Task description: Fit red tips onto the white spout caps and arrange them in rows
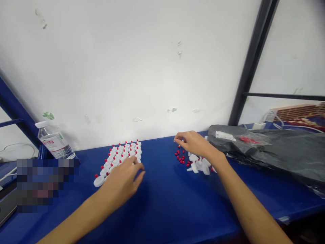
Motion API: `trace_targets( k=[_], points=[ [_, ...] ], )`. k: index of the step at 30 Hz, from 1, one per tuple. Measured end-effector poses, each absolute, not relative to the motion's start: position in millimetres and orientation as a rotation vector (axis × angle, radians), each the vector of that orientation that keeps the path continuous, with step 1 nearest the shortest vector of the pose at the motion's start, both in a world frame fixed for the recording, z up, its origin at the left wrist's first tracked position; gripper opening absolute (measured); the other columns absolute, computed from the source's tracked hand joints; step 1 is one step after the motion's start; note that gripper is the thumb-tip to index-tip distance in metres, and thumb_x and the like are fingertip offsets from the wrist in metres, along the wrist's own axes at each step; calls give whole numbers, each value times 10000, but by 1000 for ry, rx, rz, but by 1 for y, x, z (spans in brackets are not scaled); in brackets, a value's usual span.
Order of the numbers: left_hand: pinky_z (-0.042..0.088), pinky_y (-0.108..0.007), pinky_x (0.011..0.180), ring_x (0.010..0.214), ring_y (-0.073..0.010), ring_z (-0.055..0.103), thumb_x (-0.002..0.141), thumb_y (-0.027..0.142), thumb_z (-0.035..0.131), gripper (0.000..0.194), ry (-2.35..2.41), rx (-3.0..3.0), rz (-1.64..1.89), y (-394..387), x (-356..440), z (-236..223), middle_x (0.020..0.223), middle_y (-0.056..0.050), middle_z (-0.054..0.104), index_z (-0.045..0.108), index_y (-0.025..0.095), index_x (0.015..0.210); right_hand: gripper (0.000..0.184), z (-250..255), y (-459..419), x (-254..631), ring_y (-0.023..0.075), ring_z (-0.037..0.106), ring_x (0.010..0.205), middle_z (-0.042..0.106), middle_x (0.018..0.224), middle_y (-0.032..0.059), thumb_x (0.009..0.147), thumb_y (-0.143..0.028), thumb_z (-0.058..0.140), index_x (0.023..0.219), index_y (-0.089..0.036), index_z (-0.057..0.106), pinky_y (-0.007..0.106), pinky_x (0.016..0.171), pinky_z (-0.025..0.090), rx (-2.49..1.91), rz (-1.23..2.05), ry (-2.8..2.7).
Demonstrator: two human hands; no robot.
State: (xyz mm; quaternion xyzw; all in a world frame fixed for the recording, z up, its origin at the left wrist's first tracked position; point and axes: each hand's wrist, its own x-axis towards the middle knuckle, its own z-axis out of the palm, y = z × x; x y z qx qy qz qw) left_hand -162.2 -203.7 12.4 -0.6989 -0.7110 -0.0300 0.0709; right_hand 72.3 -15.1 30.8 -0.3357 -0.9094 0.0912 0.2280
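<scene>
Rows of small white plastic bottles (115, 157) with red caps stand close together on the blue tabletop (159, 203). My left hand (123, 178) is over their near right corner, its thumb apart from bent fingers; nothing shows in its grasp, though the other fingertips are hidden. Farther right, my right hand (194, 142) hovers above loose red caps (181, 157), thumb and fingertips drawn together. Whatever they pinch is too small to make out. Just below that hand lies a heap of loose white bottles (200, 165), partly covered by my wrist.
A clear water bottle (56, 140) leans at the left, near a blurred-out patch. Along the right side lies a black plastic bag (276, 152) with a small clear packet of red pieces (250, 139) on it. A white wall (152, 67) and a dark metal post (250, 64) rise behind.
</scene>
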Motion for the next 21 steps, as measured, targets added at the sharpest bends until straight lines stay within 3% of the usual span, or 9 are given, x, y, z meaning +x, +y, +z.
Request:
trace_targets(
  k=[5,8,13,21],
  points=[
    [544,-339,815,949,-220,666,1004,230,433,356,-1902,-2394,-317,-157,-118,-13,1192,-86,612,592,237,1322,280,37,-29,100,199,693,820,770,1010,29,922,-450,600,1052,-263,764,277,712,472,-1008,498,-2542],
    [547,-347,807,919,-218,674,1012,242,415,401,-1873,-2411,-361,-119,-108,-28,1266,-100,575,532,227,1396,422,32,-46,123,186,664,696,744,995,36,823,-514,703,1172,-280,736,284,658,473,-1204,630,-2471],
    [537,-348,829,982,-235,663,1018,227,389,375,-1920,-2385,-456,-82,-102,-43,1224,-116,582,588,183,1333,510,10,-67,137,209,642,840,678,1032,17,681,-320,826,1181,-344,724,286,727,452,-1331,655,-2511],
    [515,-330,823,978,-223,663,1028,305,450,283,-1900,-2412,-524,-81,-103,-49,1179,-90,614,685,229,1167,280,2,-71,124,223,644,852,690,931,17,710,-217,767,978,-297,746,295,680,392,-1501,518,-2500]
  ],
)
